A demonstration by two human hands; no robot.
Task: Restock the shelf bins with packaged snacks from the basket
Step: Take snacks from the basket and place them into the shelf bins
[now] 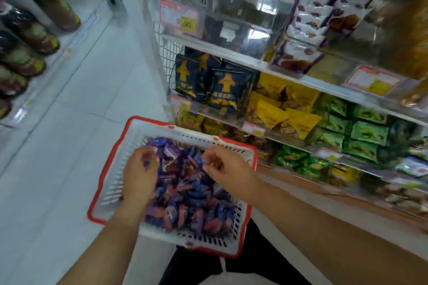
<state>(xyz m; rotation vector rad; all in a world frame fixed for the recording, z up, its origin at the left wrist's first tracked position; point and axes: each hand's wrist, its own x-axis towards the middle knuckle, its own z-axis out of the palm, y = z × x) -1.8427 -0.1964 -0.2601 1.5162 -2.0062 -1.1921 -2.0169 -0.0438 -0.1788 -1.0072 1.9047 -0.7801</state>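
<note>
A white basket with a red rim (111, 173) sits low in front of me, heaped with small purple and blue snack packets (185, 194). My left hand (141, 173) reaches into the left side of the heap, fingers curled around a purple packet. My right hand (225, 166) hovers over the far right of the heap, fingers pinched on a brownish packet. Clear shelf bins (234, 28) stand to the right, above the basket. One bin (298, 58) holds white and purple packets like those in the basket. The picture is blurred by motion.
The shelf unit on the right carries dark blue bags (222, 90), yellow packets (284, 109) and green packs (361, 132). Price tags (180, 17) hang on the bin fronts. Dark bottles (25, 37) line a low shelf at far left. A white tiled floor (76, 111) runs between.
</note>
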